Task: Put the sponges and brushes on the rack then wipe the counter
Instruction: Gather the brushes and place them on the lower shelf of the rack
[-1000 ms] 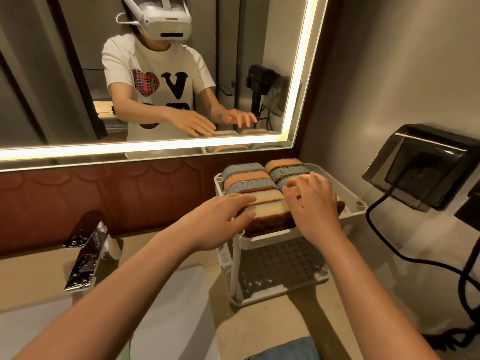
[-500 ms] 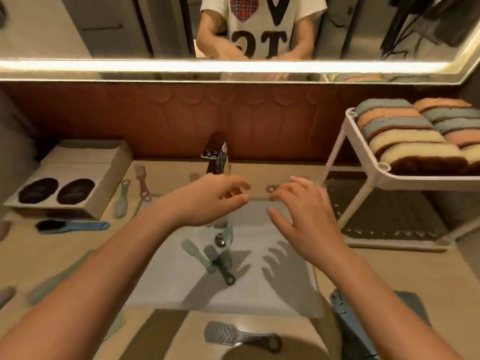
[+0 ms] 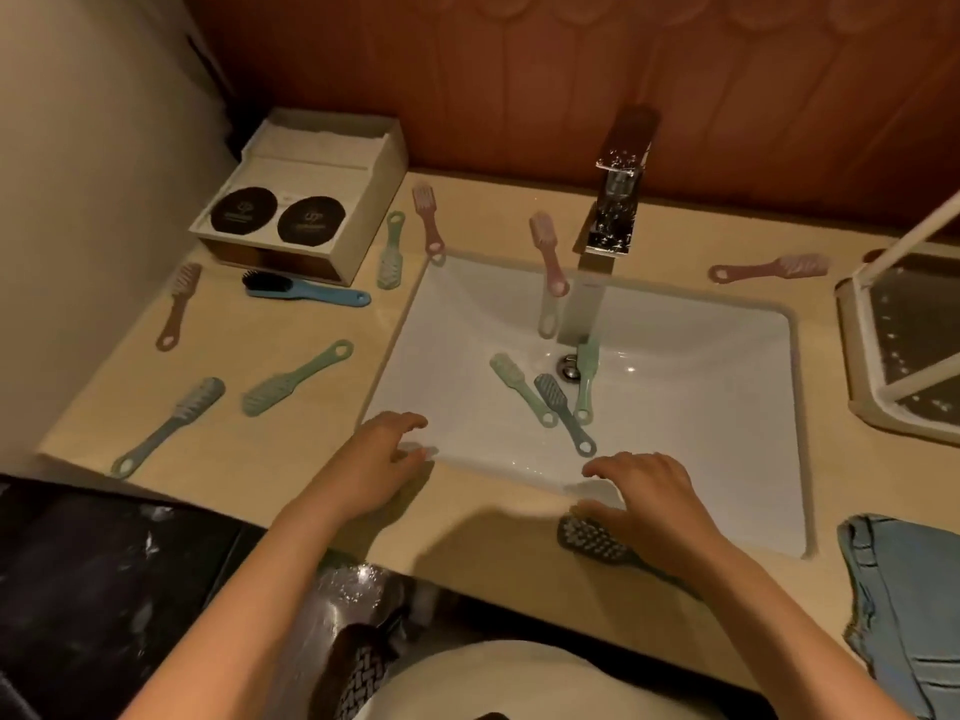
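Several small brushes lie on the beige counter (image 3: 291,459) and in the white sink (image 3: 675,407). Three lie near the drain: a green brush (image 3: 522,388), a grey brush (image 3: 563,413) and another green brush (image 3: 586,379). A dark grey brush (image 3: 597,542) rests on the front counter edge, partly under my right hand (image 3: 654,506), whose spread fingers reach down over it. My left hand (image 3: 374,462) hovers open at the sink's front left corner, holding nothing. Only the lower corner of the white rack (image 3: 883,324) shows at the right.
A chrome faucet (image 3: 615,200) stands behind the sink. At the back left sits a white box (image 3: 311,200), with pink, green and blue brushes around it. A pink brush (image 3: 769,268) lies by the rack. A blue cloth (image 3: 904,605) lies at the front right.
The view has swung from the sponge-filled rack down to the sink. Both hands left the sponges and dropped toward the front counter edge, the right one over the dark grey brush.
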Action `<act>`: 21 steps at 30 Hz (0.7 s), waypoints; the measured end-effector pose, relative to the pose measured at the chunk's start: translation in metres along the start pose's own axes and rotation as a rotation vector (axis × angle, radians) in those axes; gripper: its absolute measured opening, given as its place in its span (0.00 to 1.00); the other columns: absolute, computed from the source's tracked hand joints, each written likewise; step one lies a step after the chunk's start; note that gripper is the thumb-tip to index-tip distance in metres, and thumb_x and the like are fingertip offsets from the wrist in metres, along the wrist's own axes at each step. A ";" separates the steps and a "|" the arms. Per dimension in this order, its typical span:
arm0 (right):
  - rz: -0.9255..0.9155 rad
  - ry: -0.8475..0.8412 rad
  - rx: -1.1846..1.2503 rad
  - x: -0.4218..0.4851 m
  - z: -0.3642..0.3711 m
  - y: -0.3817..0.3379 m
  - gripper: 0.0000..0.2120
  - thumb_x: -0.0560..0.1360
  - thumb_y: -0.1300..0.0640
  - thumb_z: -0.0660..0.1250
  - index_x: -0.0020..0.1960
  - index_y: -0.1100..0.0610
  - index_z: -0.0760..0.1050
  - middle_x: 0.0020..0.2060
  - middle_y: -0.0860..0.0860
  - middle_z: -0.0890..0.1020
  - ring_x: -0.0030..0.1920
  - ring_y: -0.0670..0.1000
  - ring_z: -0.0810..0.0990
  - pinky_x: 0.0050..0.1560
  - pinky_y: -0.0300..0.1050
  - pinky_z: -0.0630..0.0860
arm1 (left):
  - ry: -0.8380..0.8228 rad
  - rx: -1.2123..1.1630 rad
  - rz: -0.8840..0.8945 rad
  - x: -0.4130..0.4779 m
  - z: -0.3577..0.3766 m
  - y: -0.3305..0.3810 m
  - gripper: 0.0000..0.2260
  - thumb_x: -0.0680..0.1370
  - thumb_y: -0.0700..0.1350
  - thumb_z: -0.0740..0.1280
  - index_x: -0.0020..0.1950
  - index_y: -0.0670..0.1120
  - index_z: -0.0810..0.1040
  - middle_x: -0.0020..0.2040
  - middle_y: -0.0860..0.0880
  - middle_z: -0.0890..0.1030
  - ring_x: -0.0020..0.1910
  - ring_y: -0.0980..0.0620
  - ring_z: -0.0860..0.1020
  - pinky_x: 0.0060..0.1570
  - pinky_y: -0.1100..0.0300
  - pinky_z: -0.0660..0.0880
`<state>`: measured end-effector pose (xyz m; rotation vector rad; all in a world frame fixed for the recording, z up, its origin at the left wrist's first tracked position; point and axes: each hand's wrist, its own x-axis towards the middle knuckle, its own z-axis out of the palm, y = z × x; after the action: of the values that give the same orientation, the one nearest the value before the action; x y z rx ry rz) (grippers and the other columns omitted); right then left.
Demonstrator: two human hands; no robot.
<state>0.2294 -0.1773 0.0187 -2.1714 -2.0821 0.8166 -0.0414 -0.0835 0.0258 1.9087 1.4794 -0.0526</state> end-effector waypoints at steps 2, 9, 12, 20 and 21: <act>0.010 -0.057 -0.032 -0.002 0.008 0.004 0.21 0.76 0.41 0.61 0.66 0.44 0.67 0.66 0.45 0.73 0.65 0.49 0.69 0.67 0.46 0.59 | 0.049 0.009 -0.069 -0.009 0.012 -0.023 0.22 0.77 0.47 0.65 0.70 0.46 0.67 0.67 0.46 0.69 0.66 0.47 0.69 0.64 0.55 0.67; 0.059 -0.111 -0.049 -0.003 0.023 -0.001 0.22 0.73 0.41 0.64 0.66 0.44 0.66 0.58 0.45 0.75 0.59 0.49 0.73 0.64 0.45 0.62 | 0.210 0.163 -0.132 -0.020 0.030 -0.056 0.27 0.70 0.53 0.72 0.64 0.47 0.68 0.59 0.47 0.71 0.58 0.46 0.68 0.54 0.55 0.66; 0.070 -0.063 -0.030 -0.002 0.025 -0.003 0.20 0.73 0.42 0.63 0.63 0.45 0.69 0.52 0.44 0.76 0.55 0.48 0.75 0.61 0.44 0.63 | 0.247 0.197 -0.101 -0.013 0.028 -0.059 0.20 0.70 0.53 0.71 0.57 0.46 0.72 0.55 0.48 0.72 0.55 0.46 0.69 0.49 0.57 0.64; 0.125 0.058 0.009 0.001 0.021 -0.004 0.11 0.76 0.45 0.62 0.55 0.48 0.74 0.50 0.47 0.79 0.49 0.49 0.77 0.46 0.42 0.68 | 0.327 -0.066 -0.089 -0.005 0.027 -0.037 0.14 0.70 0.49 0.73 0.50 0.46 0.73 0.48 0.49 0.71 0.52 0.48 0.71 0.49 0.55 0.68; 0.139 0.073 0.059 0.001 0.020 -0.004 0.11 0.76 0.46 0.62 0.55 0.48 0.74 0.50 0.47 0.79 0.48 0.49 0.77 0.45 0.42 0.69 | 0.335 -0.128 -0.078 -0.005 0.026 -0.032 0.13 0.71 0.48 0.72 0.49 0.46 0.72 0.48 0.49 0.72 0.50 0.48 0.71 0.48 0.54 0.69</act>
<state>0.2180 -0.1823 0.0028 -2.2987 -1.8676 0.7856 -0.0611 -0.0990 -0.0077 1.8184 1.7309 0.3340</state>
